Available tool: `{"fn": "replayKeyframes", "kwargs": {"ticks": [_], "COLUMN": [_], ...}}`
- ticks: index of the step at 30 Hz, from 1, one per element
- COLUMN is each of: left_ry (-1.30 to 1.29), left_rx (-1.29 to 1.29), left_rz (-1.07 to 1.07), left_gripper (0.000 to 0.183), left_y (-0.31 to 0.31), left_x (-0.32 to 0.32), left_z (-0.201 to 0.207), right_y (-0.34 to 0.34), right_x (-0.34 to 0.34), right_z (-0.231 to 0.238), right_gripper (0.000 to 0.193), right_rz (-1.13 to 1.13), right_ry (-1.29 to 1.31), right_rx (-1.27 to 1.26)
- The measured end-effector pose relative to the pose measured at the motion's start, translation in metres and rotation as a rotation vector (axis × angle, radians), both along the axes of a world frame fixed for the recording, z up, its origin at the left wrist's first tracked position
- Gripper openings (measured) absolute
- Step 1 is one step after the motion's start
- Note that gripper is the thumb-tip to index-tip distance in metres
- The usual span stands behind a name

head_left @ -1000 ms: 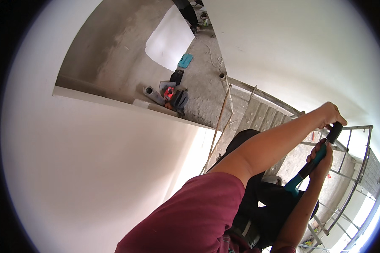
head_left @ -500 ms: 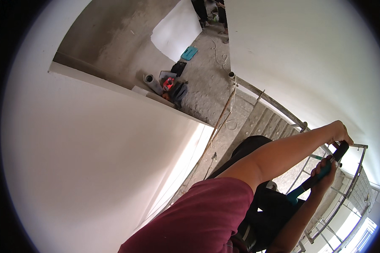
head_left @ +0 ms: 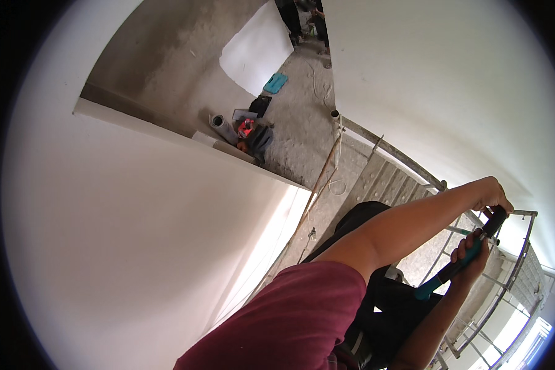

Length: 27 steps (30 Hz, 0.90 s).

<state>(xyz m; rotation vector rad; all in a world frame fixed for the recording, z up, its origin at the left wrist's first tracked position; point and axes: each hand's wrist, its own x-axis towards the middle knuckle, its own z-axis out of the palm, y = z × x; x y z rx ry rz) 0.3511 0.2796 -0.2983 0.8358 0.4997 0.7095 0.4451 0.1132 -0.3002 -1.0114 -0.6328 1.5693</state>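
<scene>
A slim teal and black handheld tool point(head_left: 428, 288), probably a power tool, lies slantwise across my hands at the right. My left hand point(head_left: 492, 192) reaches over from the maroon sleeve, its fingers bent around the black upper end of the tool against the pale wall. Lower down, my right hand point(head_left: 473, 262) is wrapped around the teal and black body. The tool's far tip is partly hidden behind my left hand, and its exact kind cannot be made out.
A metal scaffold frame point(head_left: 513, 280) and ribbed platform point(head_left: 385, 179) lie beneath me. White walls point(head_left: 135, 228) rise on both sides. On the rough floor are a teal case point(head_left: 275, 83), a grey roll point(head_left: 222, 127), a dark bag point(head_left: 262, 140) and a white sheet point(head_left: 259, 46). People stand at the far end.
The view has shifted slightly, with the floor items a little lower. Both hands keep their grip, and the tool has barely moved. More of the far people's legs shows.
</scene>
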Motion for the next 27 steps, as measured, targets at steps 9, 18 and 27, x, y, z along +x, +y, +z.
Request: {"fn": "replayKeyframes", "kwargs": {"ticks": [9, 18, 27], "left_ry": [-0.215, -0.074, -0.17], "left_rx": [-0.102, -0.081, -0.182], "left_rz": [-0.275, 0.012, -0.163], "left_gripper": [0.035, 0.017, 0.028], "left_y": [-0.01, -0.014, -0.014], "left_x": [0.0, -0.006, 0.005], "left_z": [0.007, 0.015, 0.008], "right_y": [-0.003, -0.003, -0.002], "right_x": [0.008, 0.005, -0.003], "right_z": [0.008, 0.012, 0.005], "right_gripper": [0.033, 0.035, 0.033], "right_rz": [0.004, -0.068, -0.139], "right_ry": [0.128, 0.076, -0.081], "right_rx": [0.018, 0.019, -0.056]}}
